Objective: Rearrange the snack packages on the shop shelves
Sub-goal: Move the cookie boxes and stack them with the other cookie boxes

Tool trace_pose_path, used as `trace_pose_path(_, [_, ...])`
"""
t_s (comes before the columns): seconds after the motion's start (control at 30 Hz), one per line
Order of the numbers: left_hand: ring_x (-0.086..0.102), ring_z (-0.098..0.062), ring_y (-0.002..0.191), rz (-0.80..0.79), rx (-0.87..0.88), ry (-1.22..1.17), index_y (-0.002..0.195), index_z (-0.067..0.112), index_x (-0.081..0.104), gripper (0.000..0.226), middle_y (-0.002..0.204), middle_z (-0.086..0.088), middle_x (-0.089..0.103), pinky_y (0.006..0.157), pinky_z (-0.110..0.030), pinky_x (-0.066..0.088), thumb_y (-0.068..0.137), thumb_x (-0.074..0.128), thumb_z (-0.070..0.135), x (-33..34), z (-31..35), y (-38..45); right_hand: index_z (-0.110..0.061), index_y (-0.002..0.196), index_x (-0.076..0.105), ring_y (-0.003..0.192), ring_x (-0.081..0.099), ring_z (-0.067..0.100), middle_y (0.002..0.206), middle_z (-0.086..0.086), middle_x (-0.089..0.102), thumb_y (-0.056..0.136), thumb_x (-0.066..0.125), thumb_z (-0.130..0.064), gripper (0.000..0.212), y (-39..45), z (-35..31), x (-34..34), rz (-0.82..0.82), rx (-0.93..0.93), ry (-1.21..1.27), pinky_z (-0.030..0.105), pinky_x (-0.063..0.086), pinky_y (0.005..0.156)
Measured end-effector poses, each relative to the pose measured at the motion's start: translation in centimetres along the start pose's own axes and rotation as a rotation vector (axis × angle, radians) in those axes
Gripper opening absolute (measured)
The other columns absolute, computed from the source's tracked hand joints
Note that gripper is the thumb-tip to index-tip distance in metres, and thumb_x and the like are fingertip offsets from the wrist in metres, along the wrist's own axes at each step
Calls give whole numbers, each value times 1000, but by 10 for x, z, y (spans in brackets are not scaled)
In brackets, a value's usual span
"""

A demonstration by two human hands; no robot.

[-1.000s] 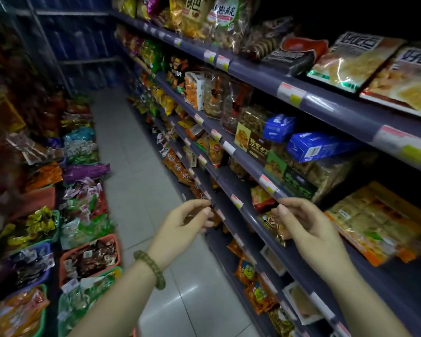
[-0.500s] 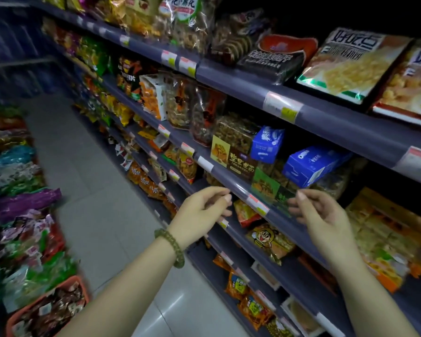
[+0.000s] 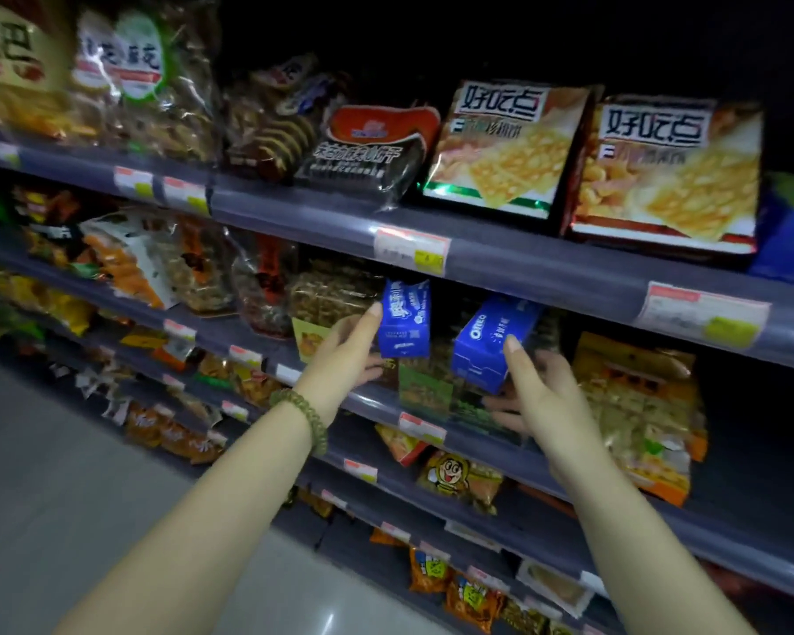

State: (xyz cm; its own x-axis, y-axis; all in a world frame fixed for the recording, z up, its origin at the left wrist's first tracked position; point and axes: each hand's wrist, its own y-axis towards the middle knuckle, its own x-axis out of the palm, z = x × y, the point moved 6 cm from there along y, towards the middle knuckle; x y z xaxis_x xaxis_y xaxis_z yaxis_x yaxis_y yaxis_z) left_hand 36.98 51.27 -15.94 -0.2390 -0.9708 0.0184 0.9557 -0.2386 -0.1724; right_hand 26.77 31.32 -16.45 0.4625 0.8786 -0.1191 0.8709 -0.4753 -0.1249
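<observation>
Two blue boxes sit on top of green-labelled snack packs (image 3: 420, 387) on the second shelf (image 3: 367, 401). The smaller blue box (image 3: 405, 319) stands upright, and my left hand (image 3: 347, 355) grips it with the index finger along its left edge and the thumb under its bottom. The larger blue Oreo box (image 3: 489, 343) lies tilted with one end toward me. My right hand (image 3: 539, 396) holds it, thumb on its right side and fingers curled beneath. A beaded bracelet (image 3: 301, 417) circles my left wrist.
The top shelf (image 3: 523, 263) carries two yellow biscuit bags (image 3: 500, 148), a dark biscuit pack (image 3: 363, 158) and clear bags further left. A large yellow-green bag (image 3: 638, 414) stands right of my right hand. Lower shelves hold small orange packets (image 3: 459, 474). The grey floor (image 3: 65, 497) lies at lower left.
Both hands have risen from the shelf rail to the two blue boxes and closed on them. The view has swung right and closer to the shelves.
</observation>
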Motion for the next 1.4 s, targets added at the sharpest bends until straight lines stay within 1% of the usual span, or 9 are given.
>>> trace_pose_path(0.33, [66,-17,94,-64,-84,-191,123,22,47,39,108,-2,64,57,-22,57,89,63,32,32,3,24,-26,139,33,82,73,26,117,2,62,87,64,-35,61,-6,-8,13,105,96,241,45,59,78])
trace_pose_path(0.53, [70,-16,94,-128,-54,-85,125,26,54,40,107,1,70,85,-38,56,87,65,32,-2,-8,0,-28,134,41,95,68,19,113,-2,61,92,57,-22,45,-36,1,5,116,127,329,40,60,72])
trace_pose_path(0.73, [69,-9,99,-329,32,74,121,37,59,51,111,11,71,84,-34,55,74,78,36,-42,-12,-26,-34,126,49,89,70,19,113,-1,63,91,57,-30,36,-69,20,-5,148,126,247,37,58,68])
trace_pose_path(0.83, [67,-6,104,-392,92,138,116,44,62,54,113,14,70,85,-30,55,64,77,42,-64,-11,-29,-37,128,48,83,71,9,110,-6,66,76,66,-40,55,-84,20,-8,158,74,136,29,58,65])
trace_pose_path(0.97, [67,-3,100,-401,185,171,110,40,66,46,109,16,71,73,-14,54,70,82,27,-89,-4,-22,-51,105,53,79,67,-4,93,-19,68,78,69,-28,39,-102,17,-17,240,20,104,26,53,66])
trace_pose_path(1.1, [65,-5,104,-493,246,206,112,40,67,55,116,14,69,76,-18,55,60,81,50,-106,2,-14,-59,99,60,80,66,-3,92,-29,67,75,71,-26,42,-126,12,-26,260,-28,30,14,51,56])
trace_pose_path(1.17, [65,-6,105,-532,255,222,114,39,66,59,117,12,68,75,-21,57,59,81,55,-112,3,-9,-61,94,64,84,67,-1,95,-27,68,71,72,-27,41,-140,11,-34,304,-43,21,19,54,60])
trace_pose_path(1.3, [64,-11,107,-602,325,236,111,39,67,44,119,9,67,76,-20,56,73,68,16,-111,8,0,-43,113,65,95,69,11,109,-10,71,66,72,-28,50,-173,12,-54,398,-80,52,24,57,65])
trace_pose_path(1.4, [67,-4,98,-638,376,210,105,42,70,36,113,11,70,75,-15,55,76,76,21,-93,21,-4,-41,112,67,96,70,12,110,-4,72,66,71,-20,51,-201,17,-74,473,-111,84,23,57,64])
